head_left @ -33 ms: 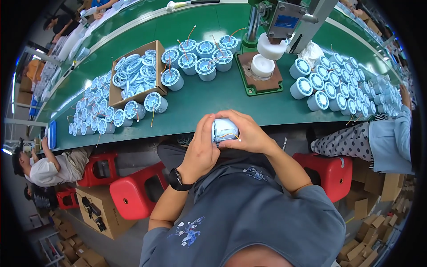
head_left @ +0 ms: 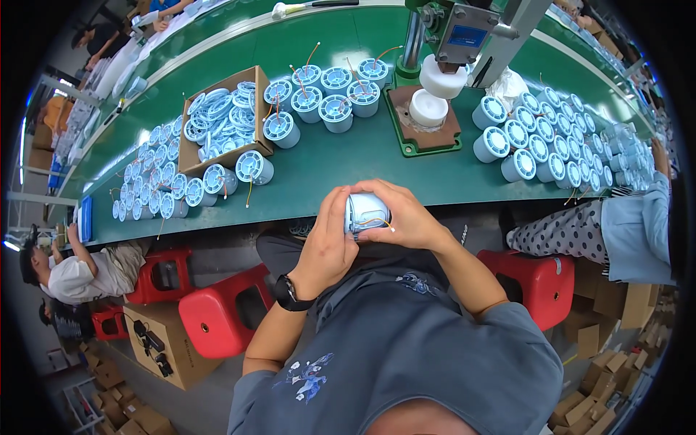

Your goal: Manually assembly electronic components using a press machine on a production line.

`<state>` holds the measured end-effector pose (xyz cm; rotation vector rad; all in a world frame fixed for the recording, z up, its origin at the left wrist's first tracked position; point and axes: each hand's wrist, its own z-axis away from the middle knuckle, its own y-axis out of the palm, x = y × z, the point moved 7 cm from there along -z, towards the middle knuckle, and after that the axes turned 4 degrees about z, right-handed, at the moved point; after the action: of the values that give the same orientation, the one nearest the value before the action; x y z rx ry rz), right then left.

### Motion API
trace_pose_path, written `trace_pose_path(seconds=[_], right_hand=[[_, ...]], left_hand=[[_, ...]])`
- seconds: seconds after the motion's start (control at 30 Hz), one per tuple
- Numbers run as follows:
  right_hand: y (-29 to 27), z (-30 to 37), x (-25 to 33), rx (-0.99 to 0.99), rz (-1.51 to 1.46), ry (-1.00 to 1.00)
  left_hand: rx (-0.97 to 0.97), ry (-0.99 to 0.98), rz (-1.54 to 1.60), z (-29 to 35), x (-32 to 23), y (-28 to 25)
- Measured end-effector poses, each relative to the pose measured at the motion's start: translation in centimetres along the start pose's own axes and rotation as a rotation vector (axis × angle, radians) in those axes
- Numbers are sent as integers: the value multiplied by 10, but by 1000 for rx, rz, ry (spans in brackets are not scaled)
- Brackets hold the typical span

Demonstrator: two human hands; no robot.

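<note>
Close to my body, just off the table's near edge, both hands hold a light blue cylindrical plastic housing lying on its side. A thin orange-and-white wire with a small white connector runs across it. My left hand presses flat fingers and palm over its left end. Curled round the right side is my right hand, with the thumb below and the fingers over the top. The palms hide both ends of the housing. Ahead, several similar housings stand on the green table, some with wires sticking up.
A cardboard box of light blue rings stands left of centre, with rows of housings beside it. A green press with white round blocks stands ahead. More housings fill the right. Red stools flank me; a person sits left.
</note>
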<state>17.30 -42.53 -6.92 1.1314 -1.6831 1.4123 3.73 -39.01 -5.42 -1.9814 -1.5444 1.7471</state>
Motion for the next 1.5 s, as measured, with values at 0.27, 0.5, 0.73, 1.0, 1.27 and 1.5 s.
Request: trace_pose_path(seconds=[0.27,0.5,0.73,1.0,1.27,1.5], right_hand=[[-10,-1,-5,-70,25,-74],[-13,-11,-13,-43,-16,-130],[-21,-32,-10,-117,78,-167],[-24,-41,-7,-353,337,-266],[-28,-54,-28,-277,209,-97],[-38,-49,-35,-222,180,-39]], left_hand=[[-32,58,26,-10,-10,-15],[-53,54,43,-23,-4,-25],[-79,-49,61,-44,10,-30],[-192,-293,224,-59,35,-21],[-241,-142,137,-69,35,-44],[1,40,127,-90,40,-37]])
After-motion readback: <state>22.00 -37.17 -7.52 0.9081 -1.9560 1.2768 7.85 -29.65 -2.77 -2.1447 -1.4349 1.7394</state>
